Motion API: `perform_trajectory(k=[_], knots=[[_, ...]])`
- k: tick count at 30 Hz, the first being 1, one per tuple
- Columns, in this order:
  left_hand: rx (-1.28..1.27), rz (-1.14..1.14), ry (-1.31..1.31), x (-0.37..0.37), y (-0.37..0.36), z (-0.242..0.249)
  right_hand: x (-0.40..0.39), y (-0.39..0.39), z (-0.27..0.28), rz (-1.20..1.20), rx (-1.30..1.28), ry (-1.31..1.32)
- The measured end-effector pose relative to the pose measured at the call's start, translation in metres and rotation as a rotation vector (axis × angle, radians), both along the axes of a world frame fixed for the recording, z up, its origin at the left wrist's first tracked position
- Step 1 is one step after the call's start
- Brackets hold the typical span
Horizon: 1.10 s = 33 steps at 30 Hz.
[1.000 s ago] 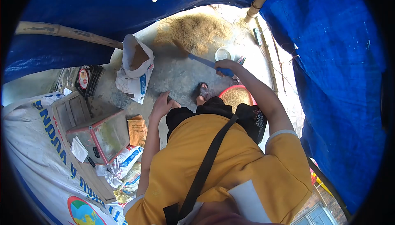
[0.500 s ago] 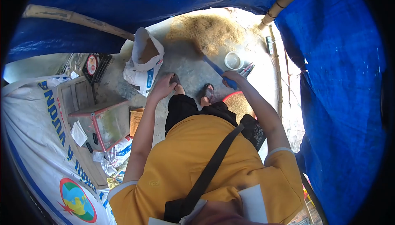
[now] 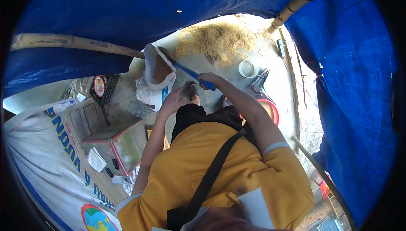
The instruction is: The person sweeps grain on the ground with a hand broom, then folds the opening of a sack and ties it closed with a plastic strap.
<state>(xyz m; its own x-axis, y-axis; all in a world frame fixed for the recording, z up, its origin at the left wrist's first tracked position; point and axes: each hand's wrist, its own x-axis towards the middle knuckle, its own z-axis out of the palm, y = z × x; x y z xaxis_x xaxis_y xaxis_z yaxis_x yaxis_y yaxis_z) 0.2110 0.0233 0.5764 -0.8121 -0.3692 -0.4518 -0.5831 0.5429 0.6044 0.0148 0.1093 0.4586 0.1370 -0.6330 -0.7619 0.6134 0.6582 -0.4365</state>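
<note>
My right hand [image 3: 208, 80] grips the blue handle of a scoop [image 3: 188, 72]. The scoop's head reaches into the mouth of an open white sack [image 3: 154, 83] that holds brown grain. My left hand [image 3: 172, 102] rests with spread fingers at the sack's lower right edge, next to my sandalled foot [image 3: 193, 91]. A heap of tan grain [image 3: 220, 41] lies on the concrete floor beyond the sack. I wear a yellow shirt with a black strap across it.
A white bowl [image 3: 247, 68] and a red basin of grain [image 3: 270, 110] sit to the right. A red-framed box [image 3: 122, 142], a wooden crate [image 3: 89, 117] and a large printed white sack [image 3: 50, 159] stand at left. Blue tarp [image 3: 351, 83] and bamboo poles [image 3: 72, 43] enclose the space.
My right hand has swung the scoop left from the grain heap to the sack's mouth. My left hand has moved up to the sack's edge.
</note>
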Motion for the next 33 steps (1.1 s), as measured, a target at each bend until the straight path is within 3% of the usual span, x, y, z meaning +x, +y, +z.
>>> perform_trajectory(k=[3,5,6,8,9,11,13,15,18,20,23,25,26,30,33], knots=[[0.025,0.015,-0.122,0.013,-0.031,0.006,-0.016,-0.032,-0.034,-0.063,0.121,-0.041],[0.015,0.019,-0.114,0.022,-0.053,0.002,-0.036,-0.031,-0.053,-0.264,-0.017,-0.785],[0.004,0.017,-0.105,0.027,-0.063,0.001,-0.039,-0.026,-0.044,-0.274,-0.018,-0.79],[0.008,0.013,-0.103,0.034,-0.081,-0.009,-0.043,-0.018,0.004,-0.249,-0.126,-0.511],[0.014,0.023,-0.101,0.036,-0.088,-0.012,-0.034,-0.018,0.013,-0.257,-0.126,-0.505],[0.009,-0.005,-0.108,0.033,-0.101,-0.01,-0.006,-0.017,0.027,-0.268,0.128,0.026],[0.005,-0.034,-0.114,0.026,-0.111,-0.01,0.02,-0.022,0.056,-0.301,0.16,0.116],[0.037,-0.062,-0.122,0.022,-0.117,-0.011,0.028,-0.034,0.079,-0.322,0.183,0.087],[0.007,-0.093,-0.071,0.018,-0.116,-0.026,0.018,-0.066,0.044,-0.161,0.102,0.122],[0.023,-0.091,-0.068,0.011,-0.113,-0.015,0.015,-0.09,0.012,-0.116,0.142,-0.091],[0.043,-0.089,-0.055,0.013,-0.119,-0.011,0.011,-0.106,0.01,-0.223,0.034,-0.077],[0.05,-0.089,-0.038,0.021,-0.121,-0.012,-0.006,-0.106,-0.002,-0.327,0.047,-0.433],[0.037,-0.092,-0.06,0.025,-0.124,-0.012,-0.014,-0.103,-0.006,-0.491,0.037,-0.696],[0.048,-0.069,-0.08,0.046,-0.136,-0.02,-0.022,-0.083,0.027,-0.576,0.042,-0.686],[0.074,-0.04,-0.117,0.054,-0.14,-0.022,0.007,-0.071,0.052,-0.447,0.05,0.04]])
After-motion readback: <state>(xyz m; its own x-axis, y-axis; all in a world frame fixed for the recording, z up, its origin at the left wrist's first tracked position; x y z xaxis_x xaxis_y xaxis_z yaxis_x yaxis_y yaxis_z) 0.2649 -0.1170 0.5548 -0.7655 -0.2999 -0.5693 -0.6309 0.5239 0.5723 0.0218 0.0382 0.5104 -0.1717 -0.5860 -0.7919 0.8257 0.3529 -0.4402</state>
